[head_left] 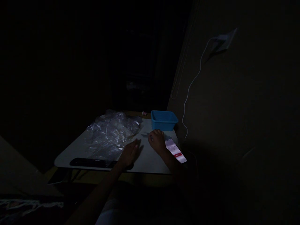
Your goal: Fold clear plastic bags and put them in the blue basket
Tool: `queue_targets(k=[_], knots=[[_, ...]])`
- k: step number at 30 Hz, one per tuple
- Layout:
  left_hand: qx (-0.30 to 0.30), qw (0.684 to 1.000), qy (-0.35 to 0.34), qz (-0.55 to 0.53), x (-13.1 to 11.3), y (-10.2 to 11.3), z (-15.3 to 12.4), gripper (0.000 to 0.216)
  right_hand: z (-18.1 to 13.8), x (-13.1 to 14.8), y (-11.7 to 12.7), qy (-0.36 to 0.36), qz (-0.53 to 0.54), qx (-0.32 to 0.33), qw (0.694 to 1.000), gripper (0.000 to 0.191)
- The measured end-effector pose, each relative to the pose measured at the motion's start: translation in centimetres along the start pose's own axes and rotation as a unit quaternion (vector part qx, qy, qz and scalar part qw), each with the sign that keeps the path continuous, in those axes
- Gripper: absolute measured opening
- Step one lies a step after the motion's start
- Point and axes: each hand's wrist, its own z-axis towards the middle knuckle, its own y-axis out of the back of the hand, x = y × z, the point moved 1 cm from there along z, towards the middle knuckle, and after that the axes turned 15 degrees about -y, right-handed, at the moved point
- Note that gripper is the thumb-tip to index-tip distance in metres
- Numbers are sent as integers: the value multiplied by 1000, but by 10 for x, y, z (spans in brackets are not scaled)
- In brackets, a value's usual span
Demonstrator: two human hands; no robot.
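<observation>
In the dim head view, my left hand (pixel 128 154) is low over the white table (pixel 146 161), its fingers stretched out beside a heap of clear plastic bags (pixel 112 129). Nothing shows in that hand. To its right, my right hand (pixel 157 140) is raised a little with its fingers curled together; whatever they may hold is too dark and small to make out. A lit phone (pixel 174 150) lies by my right wrist, partly covered by the forearm. Behind the right hand stands a blue plastic basket (pixel 164 125).
A long black slot (pixel 93 162) runs along the table's front edge, partly under the plastic. A small pinkish-white object (pixel 144 113) lies beyond the back edge. A white cable (pixel 192 82) hangs from a wall socket (pixel 226 40) at the right. The surroundings are very dark.
</observation>
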Motion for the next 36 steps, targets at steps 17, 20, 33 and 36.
queue_targets(k=[17,20,33,36], knots=[[115,986,-62,104,-7,-6,3,46,-55,-22,-33,74,14,62,995,24],[138,981,-65,119,-7,-8,3,47,-51,-20,-37,74,10,37,997,36],[168,974,-68,139,-9,-7,2,50,-57,-8,-48,119,-74,95,985,53],[161,977,-71,120,-13,-3,3,49,-57,-8,-48,117,-72,93,986,54]])
